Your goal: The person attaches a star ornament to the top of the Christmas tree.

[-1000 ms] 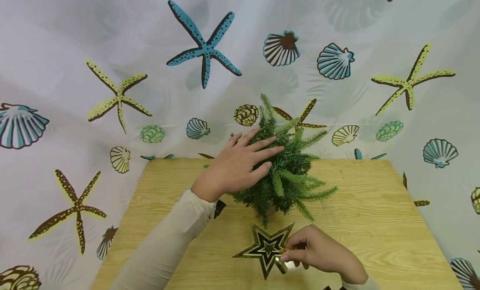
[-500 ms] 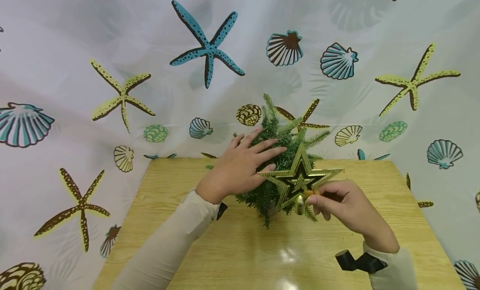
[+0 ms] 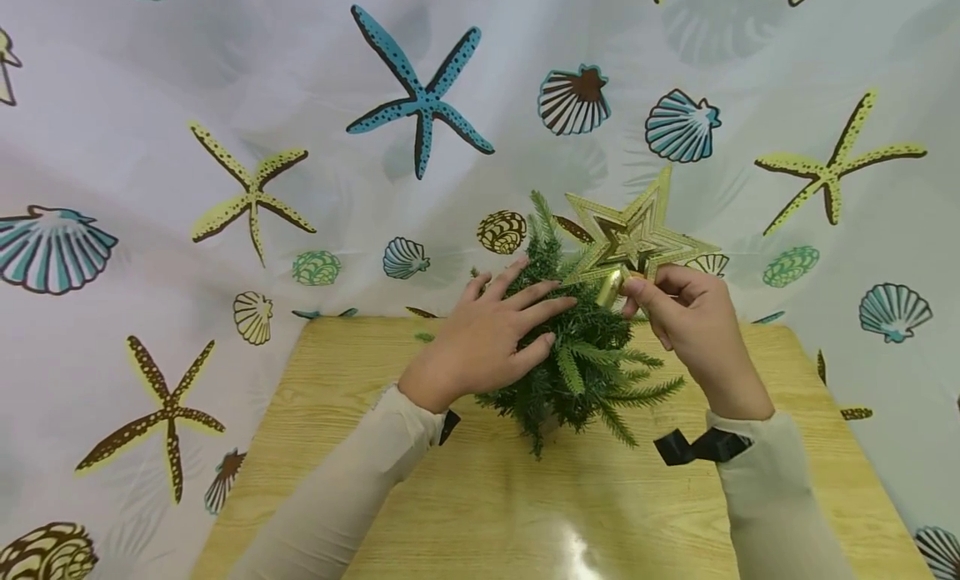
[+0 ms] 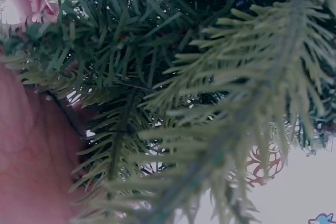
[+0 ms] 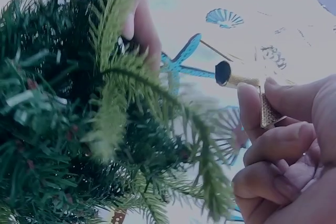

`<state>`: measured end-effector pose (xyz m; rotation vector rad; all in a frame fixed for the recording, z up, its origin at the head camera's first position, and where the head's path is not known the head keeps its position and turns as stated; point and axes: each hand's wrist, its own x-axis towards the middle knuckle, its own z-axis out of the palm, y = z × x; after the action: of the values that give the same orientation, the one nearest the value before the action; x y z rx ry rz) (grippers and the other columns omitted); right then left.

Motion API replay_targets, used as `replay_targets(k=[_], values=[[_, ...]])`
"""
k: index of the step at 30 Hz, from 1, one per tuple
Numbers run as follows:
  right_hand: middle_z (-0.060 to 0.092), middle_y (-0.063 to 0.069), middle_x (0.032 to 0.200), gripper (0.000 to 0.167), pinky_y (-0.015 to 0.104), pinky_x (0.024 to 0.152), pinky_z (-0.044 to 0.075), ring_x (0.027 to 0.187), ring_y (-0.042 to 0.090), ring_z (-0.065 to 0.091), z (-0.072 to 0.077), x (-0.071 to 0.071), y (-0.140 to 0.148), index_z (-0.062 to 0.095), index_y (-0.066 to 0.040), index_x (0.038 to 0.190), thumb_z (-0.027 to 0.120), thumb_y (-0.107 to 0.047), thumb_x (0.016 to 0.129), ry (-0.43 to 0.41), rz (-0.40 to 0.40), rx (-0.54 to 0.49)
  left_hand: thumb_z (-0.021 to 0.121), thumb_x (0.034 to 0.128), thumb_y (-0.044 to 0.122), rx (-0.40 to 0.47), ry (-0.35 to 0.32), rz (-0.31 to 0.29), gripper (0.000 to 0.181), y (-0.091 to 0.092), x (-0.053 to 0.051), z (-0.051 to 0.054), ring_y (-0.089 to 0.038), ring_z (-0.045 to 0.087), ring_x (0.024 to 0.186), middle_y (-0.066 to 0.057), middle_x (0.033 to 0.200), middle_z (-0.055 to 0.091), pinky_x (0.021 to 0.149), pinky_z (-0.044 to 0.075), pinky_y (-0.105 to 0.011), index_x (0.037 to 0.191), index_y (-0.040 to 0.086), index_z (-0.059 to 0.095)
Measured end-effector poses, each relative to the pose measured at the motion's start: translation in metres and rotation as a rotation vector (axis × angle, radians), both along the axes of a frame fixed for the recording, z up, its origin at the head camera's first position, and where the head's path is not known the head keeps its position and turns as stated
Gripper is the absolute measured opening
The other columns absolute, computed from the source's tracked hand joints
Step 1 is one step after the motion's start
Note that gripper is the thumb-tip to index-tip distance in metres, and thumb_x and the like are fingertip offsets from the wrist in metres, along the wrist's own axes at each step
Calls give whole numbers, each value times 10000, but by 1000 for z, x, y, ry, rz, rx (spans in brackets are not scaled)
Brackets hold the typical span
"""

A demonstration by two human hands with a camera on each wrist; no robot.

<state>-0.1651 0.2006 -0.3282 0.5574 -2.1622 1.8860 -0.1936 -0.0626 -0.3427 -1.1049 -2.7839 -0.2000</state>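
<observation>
Up from the table (image 3: 450,513) in front of the green tree (image 3: 588,347), the gold star (image 3: 630,242) has come to the tree's upper right, slightly tilted. The right hand (image 3: 697,322) has a narrow pinching grip on it beside its gold tube (image 3: 611,289); the left hand (image 3: 487,338) rests, fingers spread, against the tree's left side, gripping nothing visible.

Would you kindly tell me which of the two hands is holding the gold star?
The right hand, with the gold star pinched in its grip; the left hand instead lies spread against the green tree.
</observation>
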Motion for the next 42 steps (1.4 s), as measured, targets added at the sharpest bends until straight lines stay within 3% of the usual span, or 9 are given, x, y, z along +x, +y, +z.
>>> replay_targets(k=[7, 14, 20, 42], values=[[716, 154, 789, 380, 295, 442, 368, 403, 179, 383, 0, -25, -2, 599, 64, 712, 639, -115, 1044, 3, 11, 37, 367, 1106, 467, -4, -15, 3, 512, 1, 2, 0, -286, 36, 1592, 68, 1664, 331, 1211, 131, -630, 1612, 388, 371], [717, 118, 834, 337, 282, 395, 338, 408, 130, 373, 4, -37, -9, 628, 130, 851, 640, -143, 1049, -20, 20, 104, 386, 1104, 457, 1, -17, 13, 509, 0, 4, 1, -284, 44, 1592, 67, 1660, 340, 1206, 136, -640, 1609, 388, 378], [709, 115, 866, 248, 278, 383, 334, 387, 120, 357, 4, -40, -13, 691, 75, 935, 627, -133, 1054, -28, 11, 138, 389, 1102, 465, -4, -11, 13, 516, 0, 4, 1, -280, 50, 1592, 72, 1664, 331, 1207, 133, -643, 1612, 386, 373], [679, 172, 913, 265, 264, 388, 319, 377, 91, 289, 0, -47, -19, 689, 83, 947, 626, -150, 1057, -46, -17, 217, 407, 1096, 481, -6, 23, 17, 520, -1, 4, -2, -260, 14, 1593, 81, 1673, 315, 1192, 183, -638, 1609, 410, 364]])
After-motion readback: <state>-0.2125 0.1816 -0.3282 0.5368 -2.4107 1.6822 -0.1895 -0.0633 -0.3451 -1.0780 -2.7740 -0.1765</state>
